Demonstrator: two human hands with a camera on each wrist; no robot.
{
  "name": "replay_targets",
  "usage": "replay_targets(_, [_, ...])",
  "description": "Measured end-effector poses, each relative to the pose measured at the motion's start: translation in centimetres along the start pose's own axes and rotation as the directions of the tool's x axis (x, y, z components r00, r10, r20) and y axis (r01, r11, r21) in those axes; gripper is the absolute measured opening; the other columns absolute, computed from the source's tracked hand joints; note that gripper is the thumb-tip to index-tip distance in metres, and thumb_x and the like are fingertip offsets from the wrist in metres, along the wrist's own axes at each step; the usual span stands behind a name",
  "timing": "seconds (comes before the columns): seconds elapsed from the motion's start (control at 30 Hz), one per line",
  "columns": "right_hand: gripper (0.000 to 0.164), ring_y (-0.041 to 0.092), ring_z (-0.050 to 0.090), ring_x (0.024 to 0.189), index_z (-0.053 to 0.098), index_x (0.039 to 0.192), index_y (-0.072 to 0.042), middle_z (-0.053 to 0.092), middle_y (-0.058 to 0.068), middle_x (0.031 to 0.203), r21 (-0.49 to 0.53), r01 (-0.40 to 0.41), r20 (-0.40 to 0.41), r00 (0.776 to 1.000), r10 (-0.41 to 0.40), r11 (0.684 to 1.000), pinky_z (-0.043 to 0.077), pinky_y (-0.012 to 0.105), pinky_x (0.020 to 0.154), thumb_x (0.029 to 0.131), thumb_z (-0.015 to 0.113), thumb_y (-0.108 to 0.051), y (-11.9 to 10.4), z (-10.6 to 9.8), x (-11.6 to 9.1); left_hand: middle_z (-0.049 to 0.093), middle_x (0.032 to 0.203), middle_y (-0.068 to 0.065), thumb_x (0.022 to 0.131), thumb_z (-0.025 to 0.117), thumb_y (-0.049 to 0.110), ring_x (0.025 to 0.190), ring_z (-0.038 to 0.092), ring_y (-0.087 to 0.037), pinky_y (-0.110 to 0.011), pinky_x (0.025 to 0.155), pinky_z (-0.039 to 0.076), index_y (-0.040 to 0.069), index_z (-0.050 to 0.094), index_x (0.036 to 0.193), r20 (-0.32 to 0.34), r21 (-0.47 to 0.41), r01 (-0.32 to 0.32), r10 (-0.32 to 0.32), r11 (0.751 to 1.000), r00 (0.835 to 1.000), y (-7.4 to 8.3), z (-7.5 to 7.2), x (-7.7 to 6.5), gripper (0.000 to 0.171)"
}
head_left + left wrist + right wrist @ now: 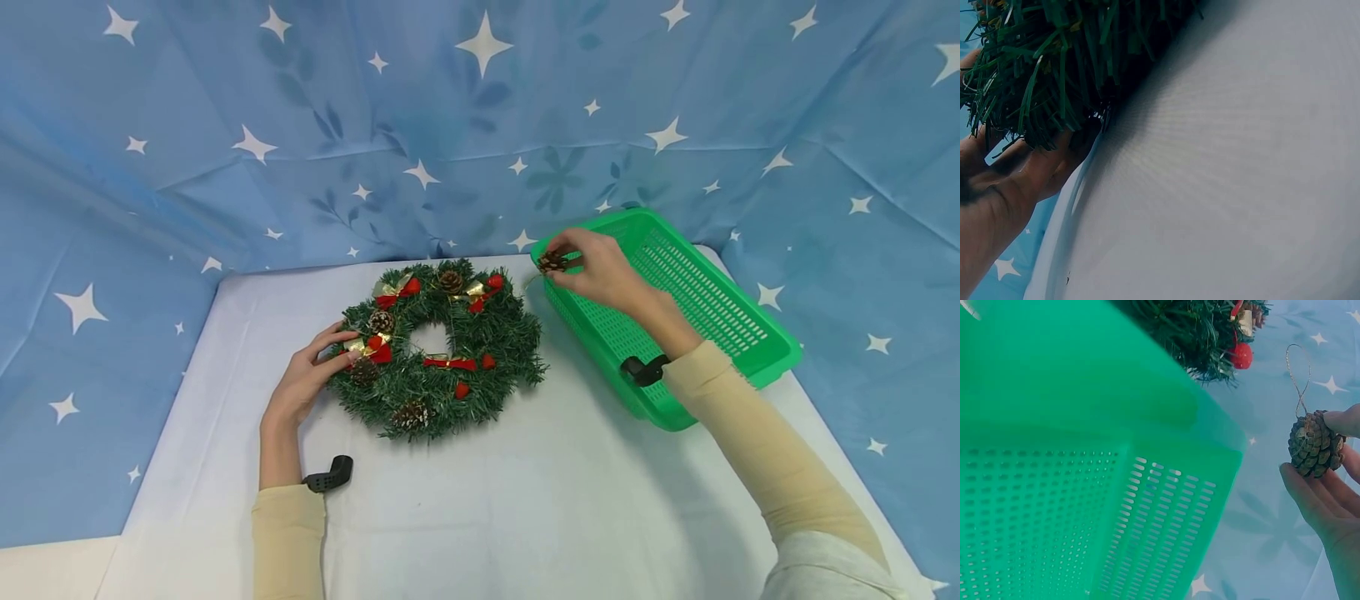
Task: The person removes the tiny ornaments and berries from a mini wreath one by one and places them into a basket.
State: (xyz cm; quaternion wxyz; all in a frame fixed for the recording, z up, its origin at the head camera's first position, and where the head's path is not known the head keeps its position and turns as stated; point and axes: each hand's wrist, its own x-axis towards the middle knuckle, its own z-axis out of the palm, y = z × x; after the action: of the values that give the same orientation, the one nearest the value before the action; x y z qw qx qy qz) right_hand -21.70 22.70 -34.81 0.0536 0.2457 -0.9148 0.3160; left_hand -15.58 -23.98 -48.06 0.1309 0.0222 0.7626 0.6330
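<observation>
A green tinsel wreath (502,333) lies on the white table, decorated with red and gold bows, red berries and several pine cones. At its left edge my left hand (303,379) holds the rim, thumb near a red bow (380,353); in the left wrist view fingers (1044,165) reach under the greenery (1054,62). Over the far left corner of a green plastic basket, my right hand (600,267) pinches a loose pine cone (552,261) between thumb and fingers. A thin gold loop (1299,394) extends from that pine cone (1313,444) in the right wrist view.
The perforated green basket (780,367) stands at an angle on the right of the table (480,517), to the right of the wreath. A blue cloth with white stars (450,125) hangs behind and along both sides.
</observation>
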Motion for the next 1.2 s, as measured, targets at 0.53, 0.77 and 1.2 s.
replay_targets(0.53, [0.03,0.038,0.069,0.111,0.064,0.116,0.004,0.069,0.021,0.116,-0.004,-0.07,0.005,0.998,0.07,0.998,0.06,0.049,0.091,0.091,0.077,-0.003,0.8,-1.1,0.3,0.016,0.173,0.002,0.1,0.07,0.033,0.156,0.016,-0.048,-0.066,0.12,0.025,0.006,0.054,0.148,0.002,-0.007,0.0,0.0,1.0,1.0,0.0,0.1,0.0,0.057])
replay_targets(0.77, [0.03,0.039,0.069,0.111,0.064,0.116,0.005,0.069,0.023,0.116,-0.009,-0.082,-0.01,0.997,0.082,0.997,0.06,0.048,0.091,0.09,0.078,-0.002,1.7,-1.5,0.4,0.016,0.173,0.003,0.1,0.071,0.033,0.157,0.015,-0.045,-0.066,0.121,0.024,0.006,0.054,0.148,-0.002,-0.014,0.011,-0.011,1.0,1.0,0.1,0.1,-0.1,0.058])
replay_targets(1.2, [0.03,0.04,0.07,0.109,0.064,0.115,0.004,0.07,0.024,0.115,-0.05,-0.138,-0.013,0.99,0.137,0.989,0.059,0.051,0.091,0.091,0.078,-0.006,3.7,-1.8,0.3,0.015,0.173,0.004,0.099,0.071,0.035,0.157,0.014,-0.045,-0.068,0.12,0.023,0.007,0.054,0.149,-0.004,-0.003,0.021,-0.021,1.0,1.0,0.1,0.1,0.0,0.059])
